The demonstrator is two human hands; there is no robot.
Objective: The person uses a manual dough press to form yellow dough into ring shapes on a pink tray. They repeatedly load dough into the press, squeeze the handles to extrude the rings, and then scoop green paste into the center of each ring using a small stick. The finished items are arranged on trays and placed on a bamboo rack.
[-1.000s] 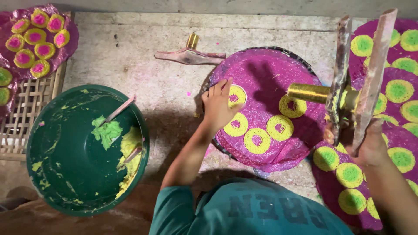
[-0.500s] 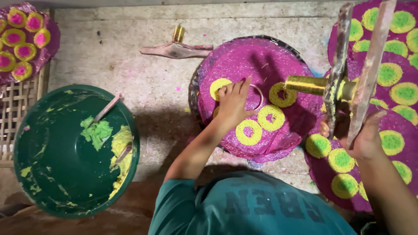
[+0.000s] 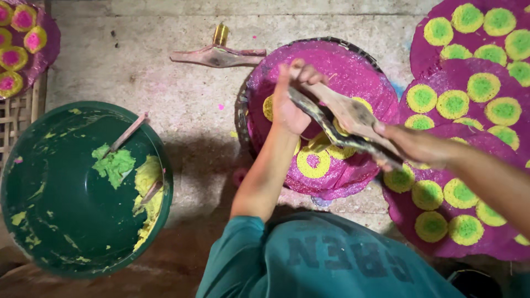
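At lower left your green basin (image 3: 61, 221) holds lumps of green paste (image 3: 114, 164) and yellow paste (image 3: 148, 179), each with a stick in it. At centre, both hands grip the wooden press (image 3: 345, 124): your left hand (image 3: 291, 99) has fingers curled tight over its upper end, your right hand (image 3: 417, 146) is closed on the lower end. Half a second ago the press stood upright at right; now it lies slanted over the grainy magenta disc (image 3: 342, 72) with yellow rings.
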